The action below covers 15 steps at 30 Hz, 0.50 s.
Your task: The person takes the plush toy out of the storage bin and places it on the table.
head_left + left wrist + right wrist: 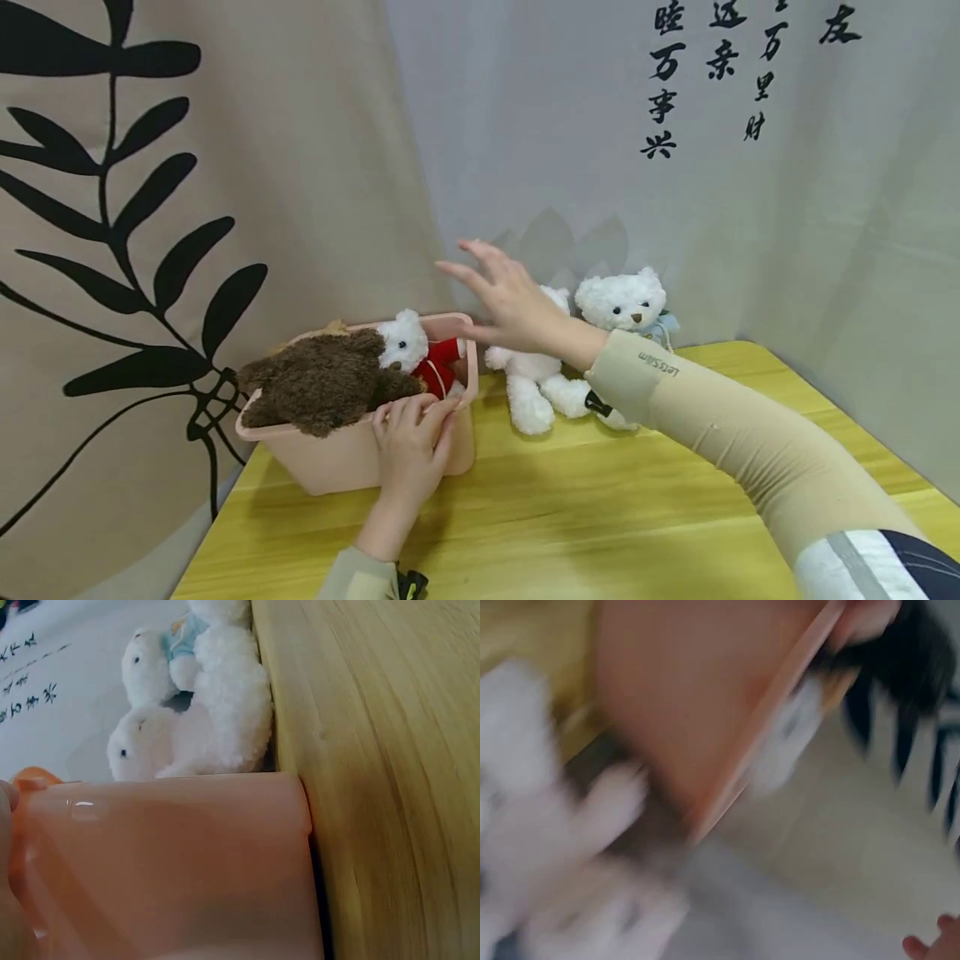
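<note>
My left hand (414,446) grips the front rim of a pink plastic bin (322,462), its fingers curled over the edge. Inside the bin lie a shaggy brown plush toy (326,379) and a white teddy bear in red clothes (405,340). In the air beyond the bin's right end is my right hand (517,304), fingers spread and holding nothing. Behind that hand and forearm, partly hidden, sit a pale teddy bear (531,402) and another white teddy bear (621,302) with light blue at its neck. The right wrist view is blurred; fingertips (943,943) show in its corner.
The yellow wood-grain table (570,500) carries the bin at its left and the two bears at its back. Right behind it hangs a pale curtain (315,167) with black leaf prints and black writing.
</note>
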{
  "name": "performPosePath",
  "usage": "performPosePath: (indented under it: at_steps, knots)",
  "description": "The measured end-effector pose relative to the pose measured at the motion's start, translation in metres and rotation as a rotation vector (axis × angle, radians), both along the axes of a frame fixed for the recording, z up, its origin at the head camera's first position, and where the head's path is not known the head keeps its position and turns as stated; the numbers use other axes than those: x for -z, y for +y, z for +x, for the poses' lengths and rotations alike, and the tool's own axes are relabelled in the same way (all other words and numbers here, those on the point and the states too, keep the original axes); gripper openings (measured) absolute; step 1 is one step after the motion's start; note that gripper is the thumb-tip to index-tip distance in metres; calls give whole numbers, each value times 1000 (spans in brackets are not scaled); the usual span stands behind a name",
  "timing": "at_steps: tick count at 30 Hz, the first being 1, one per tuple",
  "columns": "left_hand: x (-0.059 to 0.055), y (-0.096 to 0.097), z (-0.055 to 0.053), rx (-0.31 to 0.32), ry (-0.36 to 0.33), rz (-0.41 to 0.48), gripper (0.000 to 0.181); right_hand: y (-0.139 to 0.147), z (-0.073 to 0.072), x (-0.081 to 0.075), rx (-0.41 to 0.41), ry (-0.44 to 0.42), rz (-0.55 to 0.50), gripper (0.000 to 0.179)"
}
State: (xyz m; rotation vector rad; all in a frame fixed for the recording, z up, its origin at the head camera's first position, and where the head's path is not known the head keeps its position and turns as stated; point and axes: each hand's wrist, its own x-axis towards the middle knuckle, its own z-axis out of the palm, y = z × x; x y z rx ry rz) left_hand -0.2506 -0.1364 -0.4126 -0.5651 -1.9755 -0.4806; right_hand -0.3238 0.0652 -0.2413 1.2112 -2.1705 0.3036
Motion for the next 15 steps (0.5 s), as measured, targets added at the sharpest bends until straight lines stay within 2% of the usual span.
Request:
performPosePath:
  at_steps: [2, 4, 7, 9, 11, 15]
  knots:
    - [2, -1, 1, -6, -5, -22, 25, -29, 14, -1, -125, 60, 92, 77]
    - [3, -2, 2, -14, -9, -37, 28, -55, 29, -2, -216, 113, 201, 76]
    - [5, -2, 3, -18, -15, -37, 29, -88, 48, -6, -296, 155, 363, 75]
    - [4, -2, 4, -20, -26, -26, 24, -106, 56, -8, -319, 162, 452, 76]
    - [4, -2, 4, -20, -37, -16, 19, -119, 60, -9, -330, 137, 519, 76]
    - [2, -3, 4, -34, -39, -18, 16, -137, 60, -7, -336, 17, 584, 75]
